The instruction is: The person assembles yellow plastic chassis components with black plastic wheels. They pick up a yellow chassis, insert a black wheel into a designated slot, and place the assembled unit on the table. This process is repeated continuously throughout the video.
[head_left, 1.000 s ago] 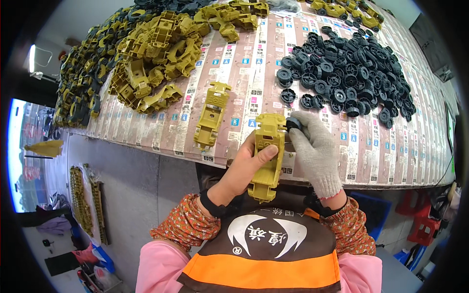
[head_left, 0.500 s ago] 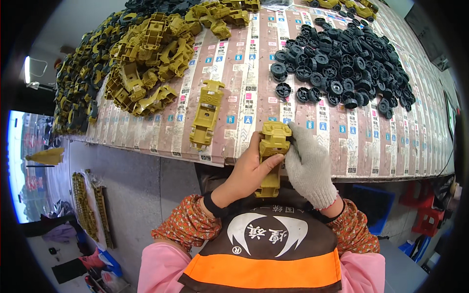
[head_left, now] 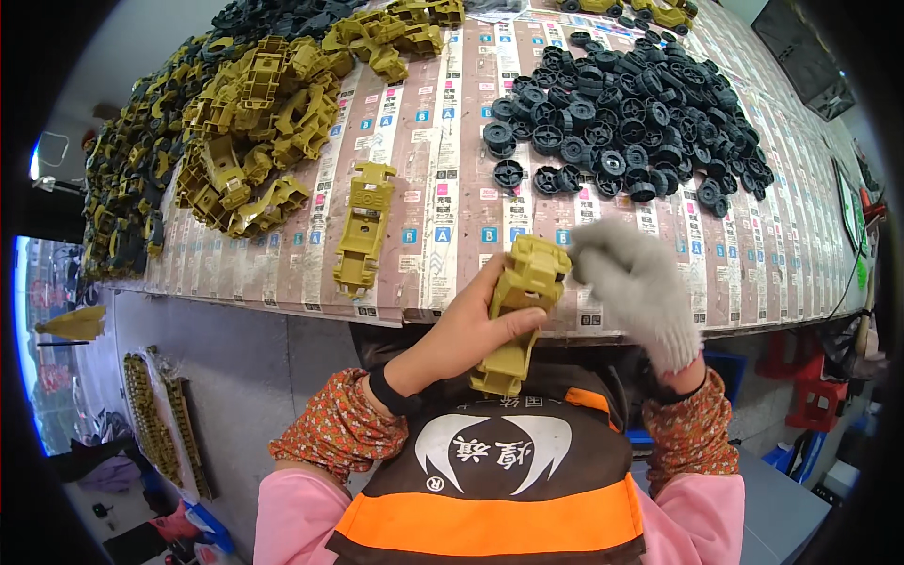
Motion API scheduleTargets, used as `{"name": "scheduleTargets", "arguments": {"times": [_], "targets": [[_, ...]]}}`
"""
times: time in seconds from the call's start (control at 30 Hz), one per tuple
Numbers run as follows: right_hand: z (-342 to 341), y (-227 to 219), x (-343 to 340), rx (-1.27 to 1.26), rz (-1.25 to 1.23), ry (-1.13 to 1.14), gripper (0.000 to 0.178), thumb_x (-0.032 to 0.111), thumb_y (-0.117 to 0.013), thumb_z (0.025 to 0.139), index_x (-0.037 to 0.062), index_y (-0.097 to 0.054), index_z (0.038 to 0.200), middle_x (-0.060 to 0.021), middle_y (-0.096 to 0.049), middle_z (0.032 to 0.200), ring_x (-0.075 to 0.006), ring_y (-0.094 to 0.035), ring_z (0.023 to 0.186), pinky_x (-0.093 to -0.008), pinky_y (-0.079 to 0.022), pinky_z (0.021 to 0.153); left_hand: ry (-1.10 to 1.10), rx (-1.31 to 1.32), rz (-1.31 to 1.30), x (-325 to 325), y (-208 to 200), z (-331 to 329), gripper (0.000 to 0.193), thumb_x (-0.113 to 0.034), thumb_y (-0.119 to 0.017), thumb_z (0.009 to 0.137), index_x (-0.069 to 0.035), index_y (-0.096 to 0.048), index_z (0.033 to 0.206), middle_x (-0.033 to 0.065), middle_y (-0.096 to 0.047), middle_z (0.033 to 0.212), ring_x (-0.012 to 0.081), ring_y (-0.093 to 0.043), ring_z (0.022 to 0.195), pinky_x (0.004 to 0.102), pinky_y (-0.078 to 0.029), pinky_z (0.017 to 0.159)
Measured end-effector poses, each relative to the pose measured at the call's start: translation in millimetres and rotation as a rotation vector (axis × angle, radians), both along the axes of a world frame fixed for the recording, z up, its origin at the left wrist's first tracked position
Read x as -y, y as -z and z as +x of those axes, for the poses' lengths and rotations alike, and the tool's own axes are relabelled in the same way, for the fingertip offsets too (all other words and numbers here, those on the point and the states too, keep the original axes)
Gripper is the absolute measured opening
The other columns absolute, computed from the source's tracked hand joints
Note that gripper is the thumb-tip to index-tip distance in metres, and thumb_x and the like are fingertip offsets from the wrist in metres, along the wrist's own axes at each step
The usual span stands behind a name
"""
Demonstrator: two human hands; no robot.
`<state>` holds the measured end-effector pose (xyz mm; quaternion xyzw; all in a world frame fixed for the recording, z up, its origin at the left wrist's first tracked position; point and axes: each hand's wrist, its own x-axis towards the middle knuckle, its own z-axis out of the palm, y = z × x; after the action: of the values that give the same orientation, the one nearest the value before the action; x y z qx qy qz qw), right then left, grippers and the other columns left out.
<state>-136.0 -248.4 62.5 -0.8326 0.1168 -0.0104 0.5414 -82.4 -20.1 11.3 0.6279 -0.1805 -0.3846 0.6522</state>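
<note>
Grip of the bare left hand [head_left: 461,330] is pinched around a yellow toy car frame [head_left: 524,294], its thumb laid across the frame's hollow middle. The frame is held aslant at the near edge of the tabletop [head_left: 414,273], its lower end in front of the apron [head_left: 490,518]. Just beside the upper end, the gloved right hand [head_left: 631,282] is held with curled, blurred fingers; whether anything is pinched in them cannot be told. For good control, the frame's back should be braced by the left fingers, so that twisting is avoided if its upper end is pushed. Slipping might be helped by the glove's knit. Farther left, a second frame [head_left: 363,231] is laid flat and should be cleared by the elbow. Beyond the hands, dark wheels [head_left: 621,122] are heaped, and a few at the near fringe could easily be knocked. More yellow frames [head_left: 273,122] are piled at far left.
</note>
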Motion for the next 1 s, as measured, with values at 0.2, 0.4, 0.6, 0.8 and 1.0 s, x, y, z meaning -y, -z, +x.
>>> {"name": "scheduleTargets", "arguments": {"times": [0.2,0.4,0.6,0.8,1.0], "targets": [[28,26,79,0.241,-1.139,0.134,0.013,0.008,-0.069,0.091,0.0052,-0.071,0.104,-0.016,-0.066,0.098,-0.0376,-0.069,0.091,-0.0473,-0.056,0.076,-0.251,-0.343,-0.159,-5,7,15,0.051,-0.025,-0.074,0.103,-0.008,-0.047,0.143,0.0068,-0.06,0.121,0.0238,-0.071,0.103,0.0499,-0.07,0.079],[17,39,70,0.272,-0.899,0.034,0.013,0.009,-0.073,0.089,0.0033,-0.07,0.101,-0.0145,-0.067,0.094,-0.0316,-0.069,0.087,-0.0417,-0.056,0.075,-0.372,-0.398,-0.279,-8,10,17,0.048,-0.027,-0.073,0.103,-0.01,-0.047,0.14,0.0063,-0.06,0.117,0.0225,-0.071,0.101,0.0518,-0.068,0.083],[-15,24,-17,-0.068,0.326,0.024,0.023,0.003,-0.069,0.095,0.0019,-0.07,0.118,-0.0066,-0.074,0.097,-0.0098,-0.068,0.087,-0.0272,-0.057,0.078,-0.508,-0.382,-0.339,4,5,14,0.046,-0.027,-0.075,0.102,-0.011,-0.048,0.135,0.0063,-0.063,0.107,0.0251,-0.076,0.089,0.0436,-0.067,0.079],[-23,34,-51,0.039,0.195,0.067,0.026,0.002,-0.069,0.097,0.0003,-0.068,0.123,-0.0129,-0.076,0.102,-0.0173,-0.076,0.086,-0.0338,-0.062,0.077,-0.532,-0.245,-0.344,11,9,10,0.044,-0.024,-0.078,0.101,-0.009,-0.051,0.133,0.0058,-0.064,0.112,0.0172,-0.072,0.095,0.0363,-0.065,0.079],[-30,43,-60,0.09,0.136,0.035,0.029,0.001,-0.069,0.096,-0.0001,-0.067,0.125,-0.0167,-0.074,0.105,-0.0234,-0.077,0.089,-0.0353,-0.061,0.077,-0.526,-0.171,-0.323,13,6,4,0.044,-0.018,-0.078,0.1,-0.007,-0.051,0.133,0.0051,-0.065,0.116,0.014,-0.07,0.098,0.0321,-0.063,0.081]]}}
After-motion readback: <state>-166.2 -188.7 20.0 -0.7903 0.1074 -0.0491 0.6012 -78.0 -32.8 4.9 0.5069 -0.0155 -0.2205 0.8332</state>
